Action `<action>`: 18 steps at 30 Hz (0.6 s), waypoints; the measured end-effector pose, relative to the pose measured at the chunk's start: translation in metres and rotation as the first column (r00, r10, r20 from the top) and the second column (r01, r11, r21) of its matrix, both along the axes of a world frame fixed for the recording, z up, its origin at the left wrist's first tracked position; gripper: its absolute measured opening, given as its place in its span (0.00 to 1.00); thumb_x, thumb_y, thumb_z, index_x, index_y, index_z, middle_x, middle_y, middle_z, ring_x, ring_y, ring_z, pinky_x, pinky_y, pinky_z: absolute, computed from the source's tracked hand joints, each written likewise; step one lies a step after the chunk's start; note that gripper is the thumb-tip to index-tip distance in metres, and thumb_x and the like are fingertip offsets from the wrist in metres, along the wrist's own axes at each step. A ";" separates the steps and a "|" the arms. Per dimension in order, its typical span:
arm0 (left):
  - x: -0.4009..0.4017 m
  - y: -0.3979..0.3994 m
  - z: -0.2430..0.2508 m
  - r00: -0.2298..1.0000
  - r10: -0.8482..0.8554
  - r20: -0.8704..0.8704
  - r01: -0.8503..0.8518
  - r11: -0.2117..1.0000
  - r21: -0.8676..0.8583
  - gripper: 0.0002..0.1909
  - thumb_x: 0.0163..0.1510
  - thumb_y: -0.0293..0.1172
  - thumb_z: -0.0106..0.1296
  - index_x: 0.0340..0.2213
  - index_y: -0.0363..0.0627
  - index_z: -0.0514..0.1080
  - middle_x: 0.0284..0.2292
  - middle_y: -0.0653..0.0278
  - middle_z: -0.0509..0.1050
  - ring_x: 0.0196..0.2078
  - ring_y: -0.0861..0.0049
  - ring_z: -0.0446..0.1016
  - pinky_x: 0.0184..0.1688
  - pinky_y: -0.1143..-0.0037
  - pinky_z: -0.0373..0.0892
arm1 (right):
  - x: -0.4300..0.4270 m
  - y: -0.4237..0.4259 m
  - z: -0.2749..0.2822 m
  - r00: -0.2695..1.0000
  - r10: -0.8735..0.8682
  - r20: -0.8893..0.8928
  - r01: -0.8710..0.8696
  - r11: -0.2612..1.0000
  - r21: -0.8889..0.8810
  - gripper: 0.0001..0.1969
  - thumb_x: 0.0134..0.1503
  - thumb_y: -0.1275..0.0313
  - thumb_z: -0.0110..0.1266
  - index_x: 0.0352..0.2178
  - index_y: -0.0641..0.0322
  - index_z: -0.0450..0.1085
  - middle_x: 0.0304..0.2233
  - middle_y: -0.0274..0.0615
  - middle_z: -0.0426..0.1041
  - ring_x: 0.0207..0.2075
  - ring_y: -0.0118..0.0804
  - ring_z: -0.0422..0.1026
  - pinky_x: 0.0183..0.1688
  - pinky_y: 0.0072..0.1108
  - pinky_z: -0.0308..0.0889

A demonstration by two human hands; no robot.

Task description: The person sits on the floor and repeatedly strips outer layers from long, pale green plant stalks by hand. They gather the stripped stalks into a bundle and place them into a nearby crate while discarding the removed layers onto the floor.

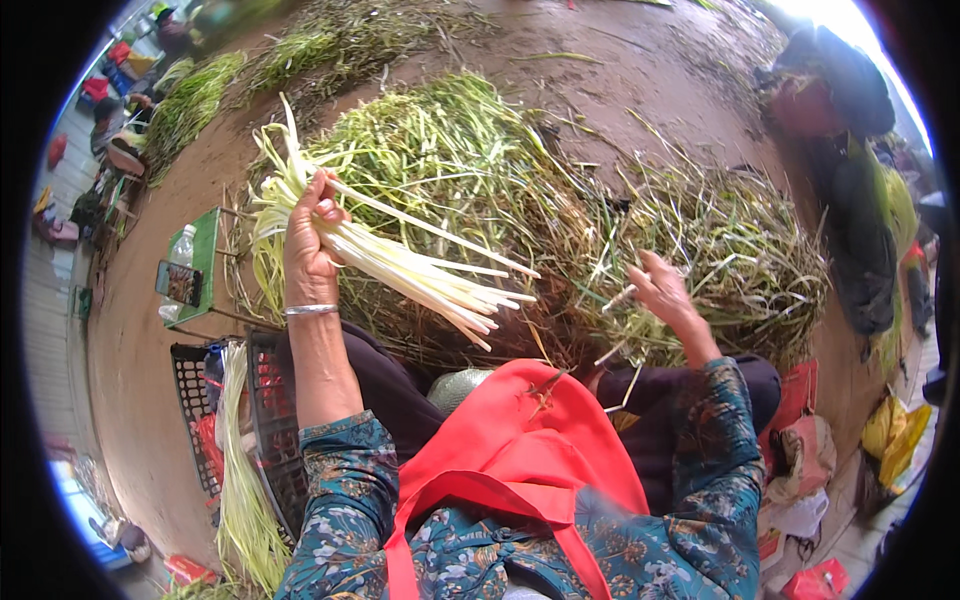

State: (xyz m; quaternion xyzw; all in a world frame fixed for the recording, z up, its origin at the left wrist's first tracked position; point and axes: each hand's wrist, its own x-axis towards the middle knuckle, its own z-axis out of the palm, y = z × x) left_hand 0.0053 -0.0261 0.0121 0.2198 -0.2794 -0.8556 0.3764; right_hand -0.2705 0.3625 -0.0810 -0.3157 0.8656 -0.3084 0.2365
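My left hand (311, 229) is raised and closed around a bundle of pale blanched vegetable stalks (405, 270). Their cream-white ends point right and towards me, while yellowish leaves (274, 191) spill out behind the fist. One stalk sits apart from the others above the bundle. My right hand (664, 296) hovers over the right part of a heap of leaf trimmings (720, 247), fingers bent. A short whitish stalk piece (619, 298) shows at its fingertips; whether it is gripped or falling, I cannot tell. Fresher green leaves (442, 142) top the heap's far side.
At left, a green stool (196, 289) bears a plastic bottle (182, 246) and a phone (178, 283). A black plastic crate (196, 427) holds long pale stalks (238, 450) beside my knee. Dark sacks (855, 225) stand at right. Other people (112, 120) sit at far left.
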 end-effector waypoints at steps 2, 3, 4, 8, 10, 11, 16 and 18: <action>-0.006 0.003 0.000 1.000 -0.005 -0.002 0.005 1.000 0.010 0.09 0.48 0.28 0.55 0.32 0.40 0.69 0.25 0.69 0.72 0.17 0.92 0.65 0.19 0.88 0.66 | 0.038 -0.041 0.001 0.940 -0.052 0.336 0.128 0.969 -0.210 0.27 0.56 0.57 0.44 0.48 0.72 0.59 0.45 0.56 0.65 0.45 0.46 0.66 0.48 0.30 0.61; -0.008 0.005 0.000 0.997 -0.045 -0.065 0.045 0.999 -0.008 0.10 0.49 0.29 0.55 0.33 0.40 0.69 0.26 0.68 0.72 0.20 0.89 0.67 0.19 0.87 0.66 | 0.058 -0.056 -0.001 0.990 0.049 0.131 -0.009 0.958 -0.288 0.26 0.55 0.58 0.44 0.48 0.71 0.60 0.45 0.57 0.64 0.47 0.47 0.65 0.49 0.30 0.60; -0.008 0.007 0.002 0.998 -0.040 -0.049 0.038 0.999 -0.037 0.10 0.49 0.29 0.55 0.34 0.40 0.69 0.27 0.67 0.72 0.22 0.87 0.68 0.20 0.87 0.67 | 0.076 -0.067 -0.005 0.994 0.104 0.022 -0.095 0.962 -0.257 0.27 0.54 0.60 0.46 0.49 0.70 0.58 0.44 0.58 0.63 0.47 0.52 0.64 0.49 0.31 0.60; -0.001 0.007 0.010 0.991 -0.133 -0.010 0.132 0.987 -0.093 0.13 0.48 0.32 0.56 0.35 0.40 0.68 0.31 0.62 0.73 0.34 0.75 0.72 0.37 0.75 0.74 | 0.100 -0.081 -0.025 0.945 0.215 -0.247 -0.238 0.969 -0.068 0.41 0.43 0.56 0.58 0.54 0.64 0.49 0.48 0.55 0.57 0.50 0.54 0.58 0.49 0.36 0.56; 0.003 0.005 0.012 0.999 -0.053 -0.003 0.053 0.999 0.010 0.13 0.48 0.31 0.55 0.35 0.39 0.68 0.34 0.60 0.73 0.43 0.65 0.71 0.46 0.68 0.71 | 0.096 -0.086 -0.039 0.916 0.193 -0.350 -0.226 0.973 -0.054 0.50 0.38 0.54 0.61 0.57 0.60 0.42 0.53 0.53 0.52 0.53 0.52 0.54 0.51 0.39 0.53; 0.004 0.004 0.012 0.996 -0.075 -0.040 0.078 0.996 0.053 0.11 0.49 0.29 0.54 0.35 0.38 0.68 0.34 0.58 0.73 0.44 0.63 0.70 0.47 0.67 0.70 | 0.093 -0.087 -0.046 0.897 0.213 -0.388 -0.237 0.971 -0.014 0.51 0.37 0.55 0.62 0.57 0.60 0.41 0.55 0.53 0.50 0.55 0.53 0.52 0.52 0.40 0.52; 0.006 -0.001 0.011 0.995 -0.093 0.031 0.092 0.995 0.038 0.11 0.52 0.27 0.50 0.36 0.35 0.67 0.34 0.56 0.73 0.39 0.69 0.73 0.44 0.72 0.72 | 0.093 -0.070 -0.084 0.887 0.241 -0.393 -0.249 0.968 0.031 0.49 0.37 0.68 0.62 0.57 0.64 0.40 0.55 0.56 0.51 0.53 0.54 0.56 0.52 0.38 0.56; 0.008 -0.002 0.010 0.993 -0.060 0.105 0.062 0.998 -0.014 0.11 0.51 0.25 0.50 0.37 0.34 0.67 0.32 0.56 0.73 0.36 0.74 0.73 0.42 0.74 0.73 | 0.088 -0.050 -0.097 0.924 0.245 -0.292 -0.231 0.969 0.082 0.40 0.43 0.72 0.55 0.55 0.66 0.43 0.50 0.58 0.57 0.47 0.55 0.63 0.48 0.39 0.60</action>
